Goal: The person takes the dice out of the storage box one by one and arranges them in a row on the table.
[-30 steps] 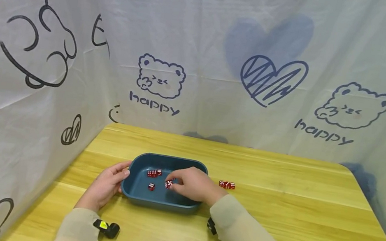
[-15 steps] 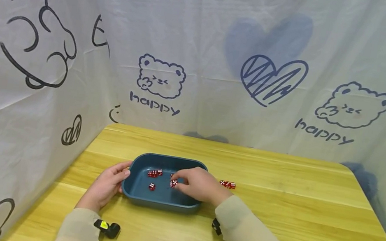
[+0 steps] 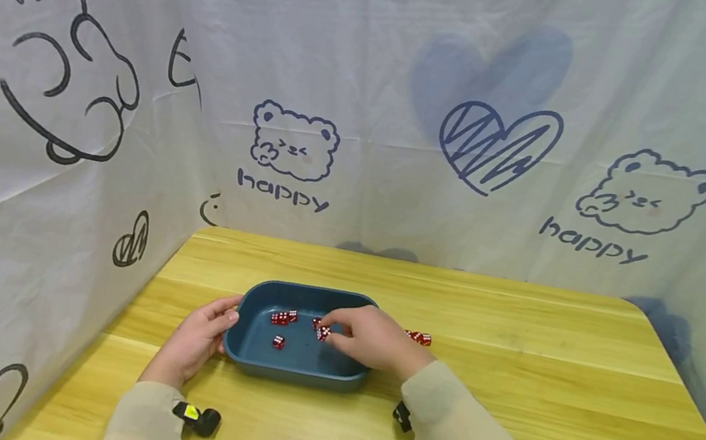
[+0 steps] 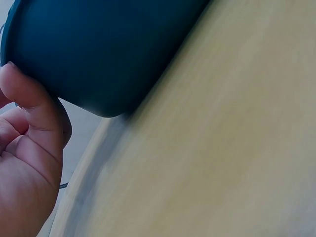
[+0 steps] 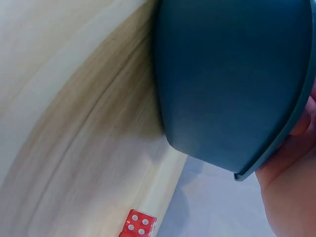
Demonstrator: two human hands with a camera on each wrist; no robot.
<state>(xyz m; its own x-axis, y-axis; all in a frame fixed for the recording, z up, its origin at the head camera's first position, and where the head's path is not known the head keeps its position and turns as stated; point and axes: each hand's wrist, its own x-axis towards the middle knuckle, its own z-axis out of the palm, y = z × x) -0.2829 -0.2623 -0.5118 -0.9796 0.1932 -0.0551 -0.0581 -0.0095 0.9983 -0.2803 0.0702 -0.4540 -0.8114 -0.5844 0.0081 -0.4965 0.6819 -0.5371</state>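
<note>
A dark blue rectangular tray (image 3: 262, 368) stands on the table in the head view. Its left end is held by my left hand (image 3: 187, 343), thumb near the rim and fingers along the outside; the left wrist view shows the bent thumb against the tray wall. Over the tray's right end reaches my right hand (image 3: 370, 337), pinching a red die (image 3: 324, 334) with thumb and forefinger. Just behind that die, another red die (image 3: 315, 322) is partly hidden. Farther left in the tray lie a short row of red dice (image 3: 282, 317) and a single die (image 3: 278, 342).
Outside the tray, right of it, more red dice (image 3: 420, 338) lie on the wooden table (image 3: 543, 370), partly covered by my right hand. A red die (image 5: 139, 223) also shows low in the right wrist view. Printed white cloth (image 3: 373, 177) hangs behind and beside the table.
My right hand has shifted slightly to the right inside the tray, with the pinched die moving along. The left hand and the tray have stayed put.
</note>
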